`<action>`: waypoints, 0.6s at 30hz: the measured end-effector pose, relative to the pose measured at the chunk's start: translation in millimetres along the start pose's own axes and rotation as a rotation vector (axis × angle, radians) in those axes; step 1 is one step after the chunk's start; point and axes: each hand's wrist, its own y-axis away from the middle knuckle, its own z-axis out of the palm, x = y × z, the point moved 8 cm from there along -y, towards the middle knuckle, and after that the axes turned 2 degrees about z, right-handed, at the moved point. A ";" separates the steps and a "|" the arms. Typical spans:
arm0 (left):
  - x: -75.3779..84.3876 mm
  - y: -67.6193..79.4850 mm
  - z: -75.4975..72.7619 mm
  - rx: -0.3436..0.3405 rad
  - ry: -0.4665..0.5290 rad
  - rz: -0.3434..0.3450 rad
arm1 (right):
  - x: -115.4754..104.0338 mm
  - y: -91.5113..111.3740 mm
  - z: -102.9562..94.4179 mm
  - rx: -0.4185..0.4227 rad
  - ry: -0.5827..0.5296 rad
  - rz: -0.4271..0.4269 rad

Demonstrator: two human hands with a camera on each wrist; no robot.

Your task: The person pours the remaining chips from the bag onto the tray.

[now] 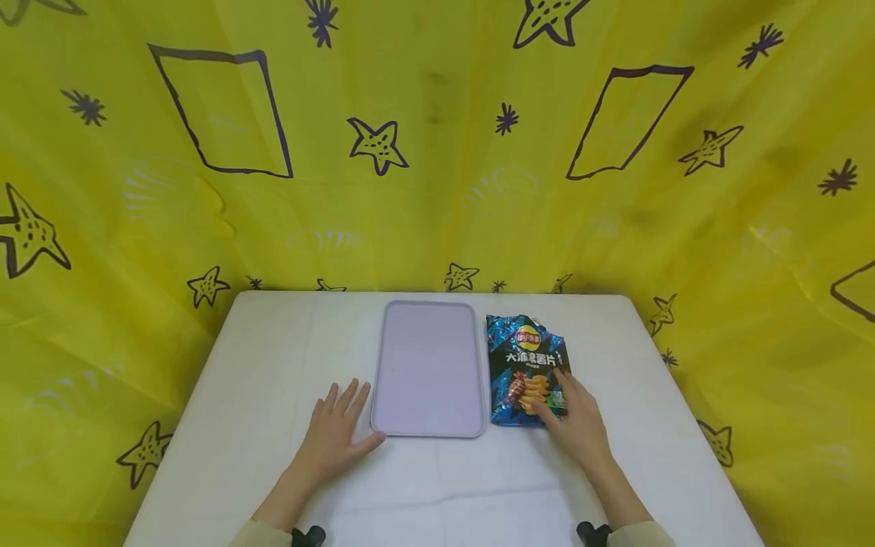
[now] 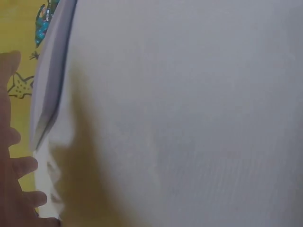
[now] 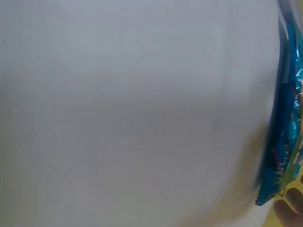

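Note:
A blue and black bag of potato chips [image 1: 509, 372] lies flat to the right of a pale purple tray [image 1: 429, 365]. My right hand [image 1: 582, 425] is over the bag's right side, thumb and fingers spread apart on its lower half; whether they press on it is unclear. By the tray's near left corner is my left hand [image 1: 333, 441], fingers spread, thumb tip close to the rim. The left wrist view catches the tray's edge [image 2: 53, 71] and that hand's fingers [image 2: 23, 166]. In the right wrist view the bag [image 3: 282, 137] appears edge-on, above blurred fingertips [image 3: 286, 213].
Both objects lie on a white-covered table [image 1: 287, 342] with rounded far corners. A yellow curtain [image 1: 437, 213] with starfish drawings surrounds its back and sides. Dark wrist mounts [image 1: 309, 535] show at the bottom of the head view.

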 end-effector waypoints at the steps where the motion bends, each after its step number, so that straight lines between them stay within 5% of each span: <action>1: 0.7 -0.3 2.5 -0.012 0.010 -0.002 | 4.8 -0.1 1.6 0.001 -0.030 0.028; 11: 3.3 -6.3 20.2 -0.163 -0.005 -0.008 | 48.7 -11.7 10.0 0.026 -0.237 0.317; 18: 2.7 -21.7 24.6 -0.174 -0.051 -0.029 | 60.6 -25.6 10.5 -0.030 -0.386 0.435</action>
